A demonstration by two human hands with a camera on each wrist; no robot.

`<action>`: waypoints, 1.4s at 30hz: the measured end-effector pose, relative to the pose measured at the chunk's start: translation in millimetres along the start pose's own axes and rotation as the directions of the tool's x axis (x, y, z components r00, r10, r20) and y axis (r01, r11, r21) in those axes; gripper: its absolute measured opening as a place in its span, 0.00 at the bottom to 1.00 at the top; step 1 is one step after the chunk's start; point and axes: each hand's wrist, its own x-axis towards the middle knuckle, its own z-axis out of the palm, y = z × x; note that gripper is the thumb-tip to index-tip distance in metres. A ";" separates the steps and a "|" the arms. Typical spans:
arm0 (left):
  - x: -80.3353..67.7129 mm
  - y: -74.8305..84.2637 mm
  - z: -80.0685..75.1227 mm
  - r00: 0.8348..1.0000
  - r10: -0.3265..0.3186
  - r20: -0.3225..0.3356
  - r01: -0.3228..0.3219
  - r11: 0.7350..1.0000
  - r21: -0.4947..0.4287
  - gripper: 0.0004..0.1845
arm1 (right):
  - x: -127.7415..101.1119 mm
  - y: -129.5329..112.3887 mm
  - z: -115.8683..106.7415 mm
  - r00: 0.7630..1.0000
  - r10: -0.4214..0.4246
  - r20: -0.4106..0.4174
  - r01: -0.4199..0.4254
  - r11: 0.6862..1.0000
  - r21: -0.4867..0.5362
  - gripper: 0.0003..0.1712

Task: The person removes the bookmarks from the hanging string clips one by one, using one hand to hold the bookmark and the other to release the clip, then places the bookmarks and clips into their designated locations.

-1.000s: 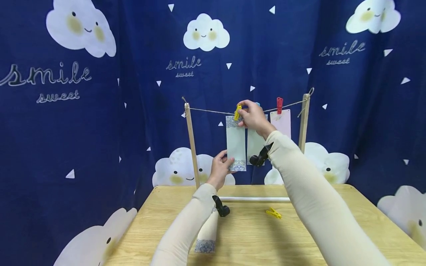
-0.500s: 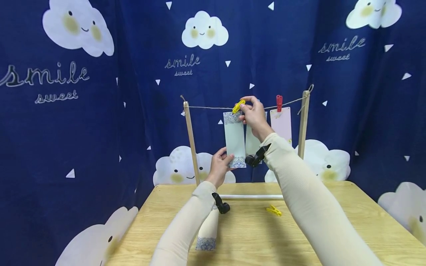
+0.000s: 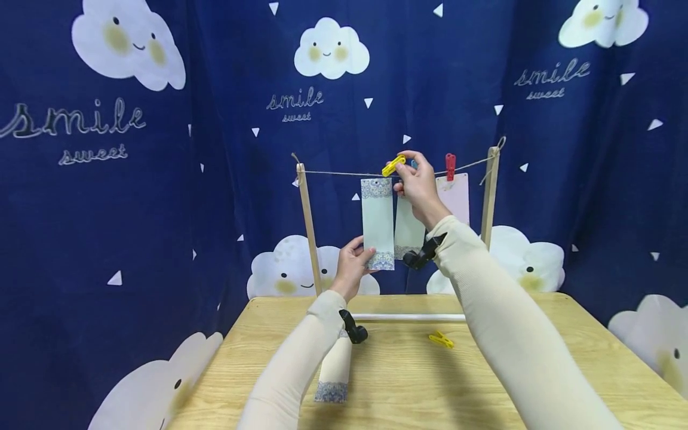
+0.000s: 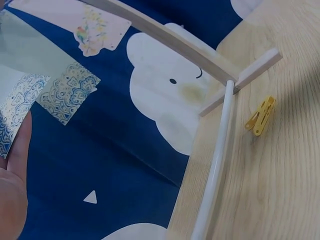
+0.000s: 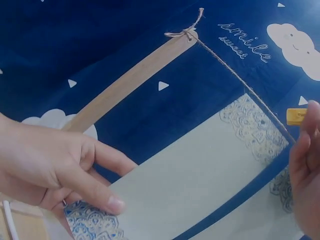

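My right hand (image 3: 418, 184) is up at the twine line (image 3: 338, 174), pinching a yellow clothespin (image 3: 394, 165) between thumb and fingertips; the pin is tilted and sits just above the line, beside the top right corner of the pale green card (image 3: 377, 222). My left hand (image 3: 352, 266) holds that card by its patterned bottom edge, thumb in front and fingers curled behind, keeping it upright with its top edge at the twine. Just behind and to the right of it hangs a second green card (image 3: 407, 230), partly hidden by my right wrist, and further right a pink card (image 3: 457, 197) hangs from a red clothespin (image 3: 450, 166). The line is tied between two wooden posts (image 3: 309, 230) standing at the far edge of the counter (image 3: 408, 382), joined low down by a white rod (image 3: 408, 317). A spare yellow pin (image 3: 442, 340) lies on the counter near the rod, and another patterned card (image 3: 333, 373) lies under my left forearm.
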 end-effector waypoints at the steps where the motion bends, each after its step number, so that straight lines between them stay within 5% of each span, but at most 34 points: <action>1: -0.5 0.9 -0.7 1.000 0.000 0.003 0.000 1.000 0.000 0.20 | -0.3 0.6 -0.8 1.000 0.011 0.007 -0.011 1.000 0.014 0.13; 12: -9.1 2.7 -14.0 1.000 0.006 0.025 -0.007 0.999 0.049 0.20 | -9.8 2.5 -7.9 0.994 0.035 0.102 -0.043 0.996 0.076 0.24; 23: -27.3 1.6 -33.6 0.999 0.012 0.029 -0.015 0.995 0.103 0.20 | -25.3 7.2 -13.1 0.988 0.000 0.154 0.004 1.000 -0.027 0.24; 42: -60.0 -4.2 -56.4 0.999 0.011 0.039 -0.015 0.996 0.086 0.19 | -50.7 14.3 -33.1 0.977 0.018 0.213 -0.010 0.999 -0.042 0.26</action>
